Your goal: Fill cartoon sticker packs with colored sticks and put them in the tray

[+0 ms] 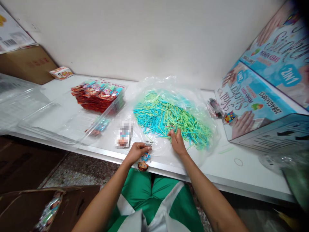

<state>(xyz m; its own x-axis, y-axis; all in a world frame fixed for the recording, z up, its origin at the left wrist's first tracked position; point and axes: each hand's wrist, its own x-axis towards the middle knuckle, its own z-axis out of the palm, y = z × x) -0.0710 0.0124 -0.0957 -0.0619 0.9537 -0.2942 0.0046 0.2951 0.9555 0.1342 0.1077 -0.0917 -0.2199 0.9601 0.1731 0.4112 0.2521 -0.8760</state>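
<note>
A heap of blue and green sticks (169, 117) lies on a clear plastic bag (169, 87) on the white table (241, 174). My right hand (177, 141) rests at the heap's near edge, fingers pinched on a few sticks. My left hand (137, 151) is closed on a small clear printed packet (145, 158) that hangs over the table's front edge. A similar small packet (124, 135) lies just left of the heap.
A clear tray (60, 129) holds stacked red packets (98, 95) at the left. Large blue printed cartons (260, 100) stand at the right. A brown box (26, 64) sits far left, and an open cardboard box (36, 206) is on the floor.
</note>
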